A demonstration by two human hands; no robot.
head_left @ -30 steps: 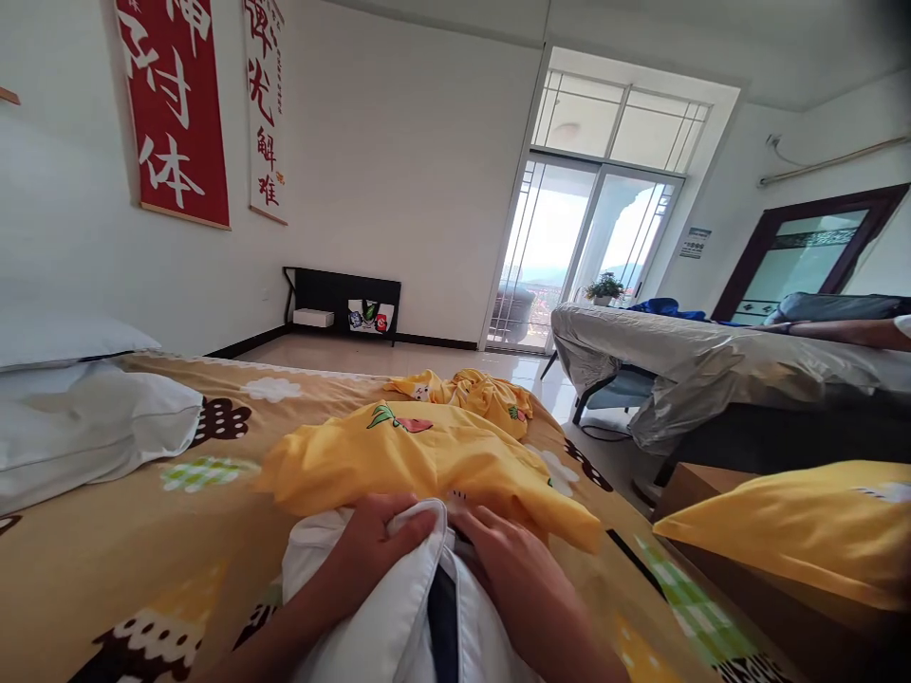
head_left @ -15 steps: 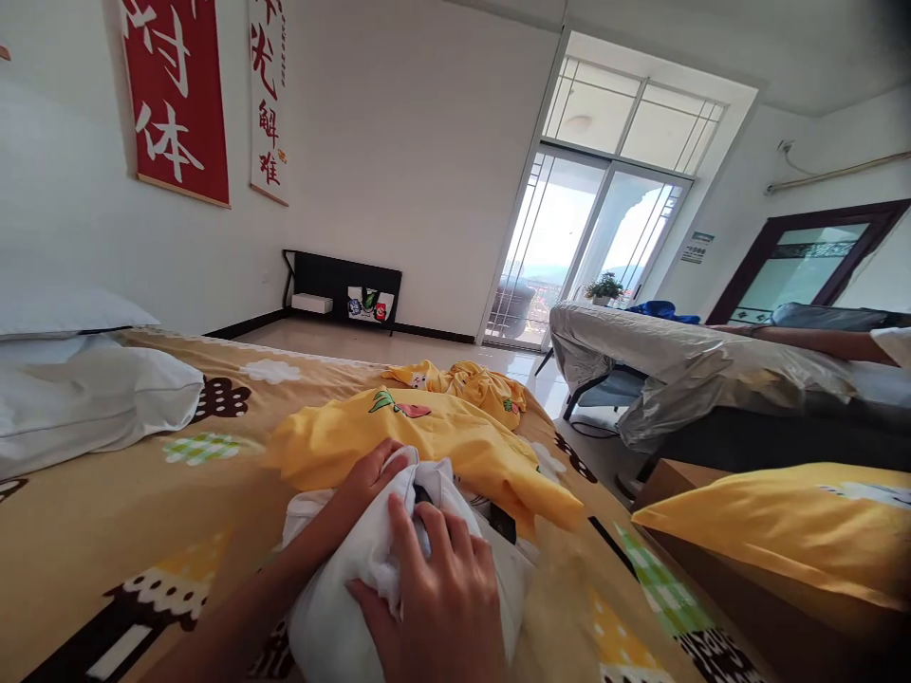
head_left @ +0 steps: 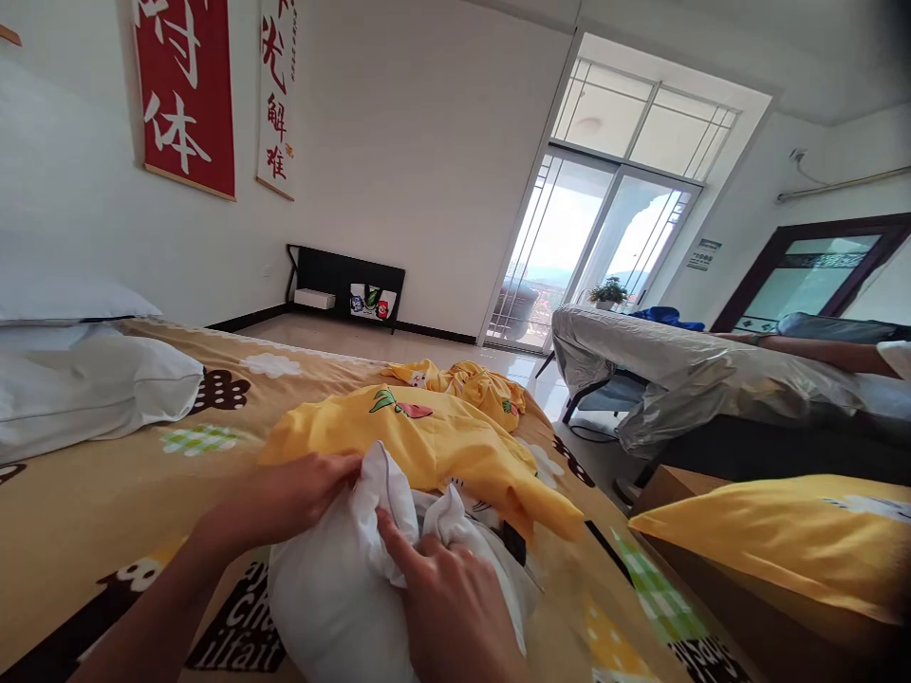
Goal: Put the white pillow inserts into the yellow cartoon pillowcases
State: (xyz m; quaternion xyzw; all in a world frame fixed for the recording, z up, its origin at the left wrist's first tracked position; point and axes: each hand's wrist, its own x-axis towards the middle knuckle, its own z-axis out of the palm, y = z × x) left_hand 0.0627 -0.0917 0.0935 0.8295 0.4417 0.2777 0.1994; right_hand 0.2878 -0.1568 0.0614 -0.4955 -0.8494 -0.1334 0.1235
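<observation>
Pillow (head_left: pixel 334 588), white, in hand: 1. On the bed (head_left: pixel 106 484), directly before the person, its upper edge drawn up into two peaks with a gap between.

Left hand (head_left: pixel 303 489): 1. Fingers closed on the pillow at the left peak.

Right hand (head_left: pixel 455 588): 1. Forefinger extended, pressed against the fold below the left peak; remaining fingers bent over the pillow. Whether they pinch any fabric cannot be told.

Handling, as judged: hold the left peak firmly so the fold does not slip; press with the flat of the forefinger, not the nail; keep the two peaks level; avoid bunching the filling under the edge.

Count, remainder:
- White pillows, at far left: apparently 2, upper pillow (head_left: pixel 71 296) and lower pillow (head_left: pixel 100 389).
- Yellow cloths on the bed: seemingly 2, near cloth (head_left: pixel 334 427) just beyond the pillow, far cloth (head_left: pixel 491 384) crumpled behind; whether joined, unclear.
- Yellow cushion (head_left: pixel 783 522): 1, apparently resting on the carton (head_left: pixel 676 482), also 1.
- Scrolls: 2, red scroll (head_left: pixel 189 104), white scroll (head_left: pixel 275 114).
- Shelf (head_left: pixel 338 266): 1, bearing 1 white box (head_left: pixel 314 299) and 1 printed bag (head_left: pixel 371 302).
- Plant (head_left: pixel 610 292): 1.
- Another person's arm (head_left: pixel 818 351): 1, at right.
</observation>
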